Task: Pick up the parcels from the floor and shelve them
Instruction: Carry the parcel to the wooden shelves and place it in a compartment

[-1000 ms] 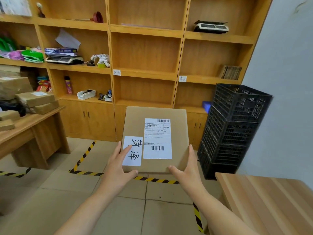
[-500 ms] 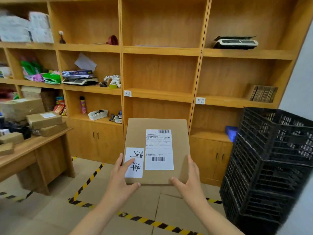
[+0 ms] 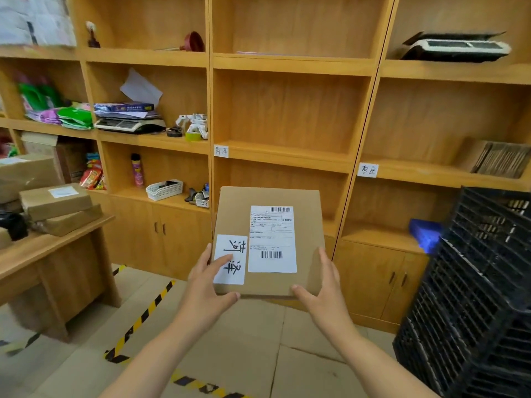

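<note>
A flat brown cardboard parcel is held in front of me at chest height. It carries a white shipping label with barcodes and a smaller white handwritten tag. My left hand grips its near left corner, thumb on the tag. My right hand grips its near right corner. Straight behind the parcel stands the wooden shelf unit, whose middle column of compartments holds nothing. A small handwritten tag is stuck on the shelf edge there, and a second tag marks the column to the right.
Stacked black plastic crates stand at the right. A wooden desk with several brown parcels is at the left. The left shelf column holds a scale, bags, a spray can and a white basket. Yellow-black tape crosses the floor.
I have come closer to the shelves, which now fill the view. The parcel stays in both hands and has risen slightly toward the middle column.
</note>
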Demonstrator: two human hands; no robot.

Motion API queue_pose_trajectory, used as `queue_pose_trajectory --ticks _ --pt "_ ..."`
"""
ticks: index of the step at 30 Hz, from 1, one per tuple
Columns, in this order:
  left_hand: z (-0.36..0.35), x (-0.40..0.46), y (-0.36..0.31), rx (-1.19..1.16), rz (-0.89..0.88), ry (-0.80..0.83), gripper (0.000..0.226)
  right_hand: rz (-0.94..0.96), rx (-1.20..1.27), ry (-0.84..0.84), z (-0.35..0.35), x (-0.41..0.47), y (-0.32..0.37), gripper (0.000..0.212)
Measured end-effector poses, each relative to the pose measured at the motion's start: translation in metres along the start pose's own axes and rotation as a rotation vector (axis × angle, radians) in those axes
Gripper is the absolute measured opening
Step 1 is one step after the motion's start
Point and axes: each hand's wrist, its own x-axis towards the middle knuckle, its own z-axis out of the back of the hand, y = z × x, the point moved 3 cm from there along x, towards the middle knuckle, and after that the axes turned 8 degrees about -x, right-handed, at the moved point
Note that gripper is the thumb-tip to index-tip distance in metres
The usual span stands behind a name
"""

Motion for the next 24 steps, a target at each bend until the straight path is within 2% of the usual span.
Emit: queue_pose_trajectory --ticks 10,24 --pt "0.031 0.18 0.079 0.089 -0.042 0.049 0.071 -0.012 -0.008 -0.041 -0.097 0.157 0.011 0.083" --pt "0.005 0.361 0.17 0.165 0.004 0.037 0.078 -0.048 0.021 0.0 -0.184 0.358 -0.048 0.08"
